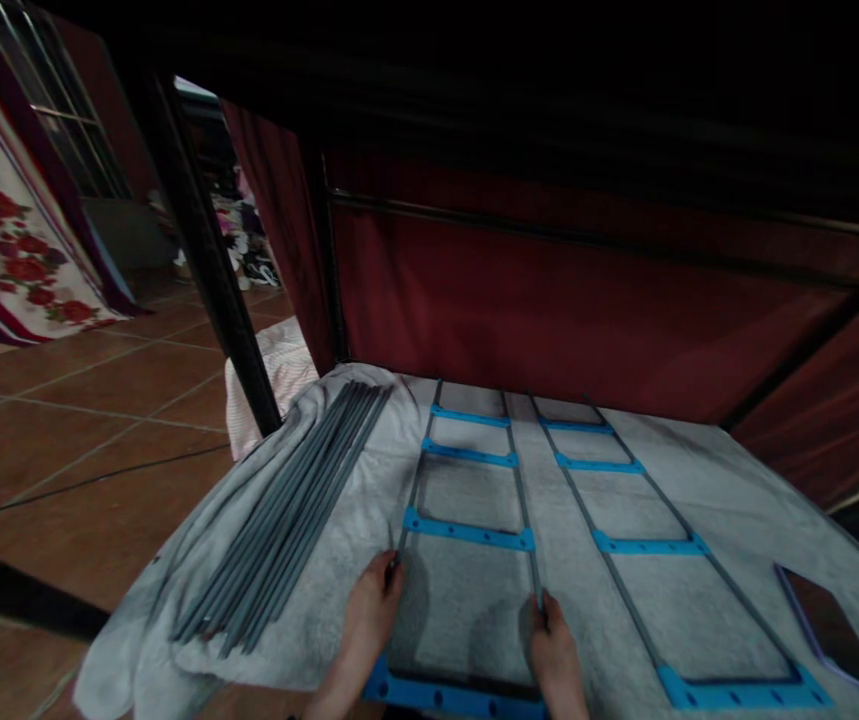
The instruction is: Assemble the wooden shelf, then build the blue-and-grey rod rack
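Note:
A ladder-like frame (468,534) of grey tubes and blue crossbars lies on the light grey bedding, its near blue bar at the bottom edge of the view. My left hand (376,605) is closed around its left tube, just below a blue crossbar. The frame's right tube (535,568) is gripped by my right hand (551,640) at about the same height. To the right lies a second, similar frame (650,545), untouched. Left of my left hand, a bundle of loose grey tubes (294,510) rests on the bedding.
A dark phone or tablet (838,630) lies at the bed's right edge. Black metal posts (204,240) and a low dark overhead structure surround the bed. Red cloth (549,300) hangs at the back. A cable (91,482) crosses the tiled floor (39,440) at left.

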{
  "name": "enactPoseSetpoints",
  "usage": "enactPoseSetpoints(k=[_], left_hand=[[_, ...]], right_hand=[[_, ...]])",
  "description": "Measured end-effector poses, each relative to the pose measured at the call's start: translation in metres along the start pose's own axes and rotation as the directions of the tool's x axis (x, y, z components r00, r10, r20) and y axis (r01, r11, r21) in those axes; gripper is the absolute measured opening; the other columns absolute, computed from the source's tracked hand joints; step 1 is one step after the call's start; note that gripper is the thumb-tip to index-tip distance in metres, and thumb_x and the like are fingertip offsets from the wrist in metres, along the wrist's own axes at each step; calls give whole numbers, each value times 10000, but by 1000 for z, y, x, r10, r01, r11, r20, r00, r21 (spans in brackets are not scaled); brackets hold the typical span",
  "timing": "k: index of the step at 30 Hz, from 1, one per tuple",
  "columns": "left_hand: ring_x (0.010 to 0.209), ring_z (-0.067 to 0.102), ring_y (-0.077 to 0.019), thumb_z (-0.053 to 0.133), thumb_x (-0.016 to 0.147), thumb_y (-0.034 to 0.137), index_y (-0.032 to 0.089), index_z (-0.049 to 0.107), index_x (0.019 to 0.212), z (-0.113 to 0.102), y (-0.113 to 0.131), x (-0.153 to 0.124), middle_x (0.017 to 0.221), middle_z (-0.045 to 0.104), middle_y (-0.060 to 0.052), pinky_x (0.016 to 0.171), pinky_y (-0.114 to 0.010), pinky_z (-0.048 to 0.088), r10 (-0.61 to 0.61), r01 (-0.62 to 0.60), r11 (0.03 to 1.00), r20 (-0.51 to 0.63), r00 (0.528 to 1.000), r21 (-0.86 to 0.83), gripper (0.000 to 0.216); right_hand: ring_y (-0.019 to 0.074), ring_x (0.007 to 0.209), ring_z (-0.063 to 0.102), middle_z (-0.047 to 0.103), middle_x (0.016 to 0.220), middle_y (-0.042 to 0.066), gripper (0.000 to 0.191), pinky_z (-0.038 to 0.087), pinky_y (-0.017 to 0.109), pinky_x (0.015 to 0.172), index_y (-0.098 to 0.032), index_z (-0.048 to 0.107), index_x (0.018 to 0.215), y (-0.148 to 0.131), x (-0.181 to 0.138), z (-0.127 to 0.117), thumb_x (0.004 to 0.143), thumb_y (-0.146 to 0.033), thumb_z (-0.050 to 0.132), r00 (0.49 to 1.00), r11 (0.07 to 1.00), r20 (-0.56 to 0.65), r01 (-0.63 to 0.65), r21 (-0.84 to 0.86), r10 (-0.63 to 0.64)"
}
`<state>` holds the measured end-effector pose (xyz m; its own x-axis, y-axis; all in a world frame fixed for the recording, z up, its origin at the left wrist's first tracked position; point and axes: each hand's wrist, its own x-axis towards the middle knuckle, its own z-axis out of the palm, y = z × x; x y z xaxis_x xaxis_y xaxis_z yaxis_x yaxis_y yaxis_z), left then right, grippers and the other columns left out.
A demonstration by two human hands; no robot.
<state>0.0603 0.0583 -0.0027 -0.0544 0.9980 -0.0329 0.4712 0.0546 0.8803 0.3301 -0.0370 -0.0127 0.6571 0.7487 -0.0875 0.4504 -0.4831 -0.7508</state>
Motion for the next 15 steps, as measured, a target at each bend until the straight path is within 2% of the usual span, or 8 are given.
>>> enactPoseSetpoints(k=[3, 7, 10, 12, 15], left_hand=[[1125, 745, -372, 517, 871, 390, 162, 738, 1103, -2, -5, 0, 1185, 783, -203, 1018, -488, 550, 8, -9, 997, 12, 1000, 70, 393], [1131, 748, -344, 418, 938, 356, 119, 723, 1212, -3, -12, 3, 1229, 769, -210, 1026, -475, 559, 22, -34, 980, 61, 998, 196, 473], [1099, 762, -328, 393, 971, 351, 119, 728, 1218, -1, -23, 3, 1222, 773, -205, 990, -453, 589, 51, -69, 963, 78, 996, 261, 477], [1077, 770, -321, 403, 974, 344, 132, 738, 1199, 3, -31, 1, 1198, 782, -196, 969, -444, 607, 97, -110, 951, 59, 993, 289, 456], [1036, 778, -328, 423, 971, 332, 139, 743, 1183, 8, -40, -3, 1153, 793, -191, 944, -459, 625, 163, -166, 933, 37, 986, 318, 429]], right_hand=[[386, 973, 757, 799, 924, 141, 613, 595, 474, 812, -286, 731, 916, 16, 3, 7, 807, -817, 446, 997, 998, -55, 59, -13, -60], [349, 903, 765, 790, 1037, 177, 695, 605, 453, 763, -246, 735, 934, 59, 15, 21, 833, -842, 393, 973, 975, -119, 186, -117, -200], [348, 974, 764, 773, 1123, 192, 755, 618, 461, 805, -232, 736, 1004, 85, 22, 26, 845, -879, 380, 939, 945, -160, 276, -174, -304], [348, 992, 762, 769, 1088, 189, 776, 624, 475, 839, -224, 724, 1031, 95, 26, 26, 856, -893, 371, 919, 928, -159, 338, -157, -361], [334, 903, 763, 754, 953, 152, 735, 629, 482, 792, -231, 700, 1012, 99, 28, 25, 865, -887, 402, 885, 898, -157, 423, -120, -438]])
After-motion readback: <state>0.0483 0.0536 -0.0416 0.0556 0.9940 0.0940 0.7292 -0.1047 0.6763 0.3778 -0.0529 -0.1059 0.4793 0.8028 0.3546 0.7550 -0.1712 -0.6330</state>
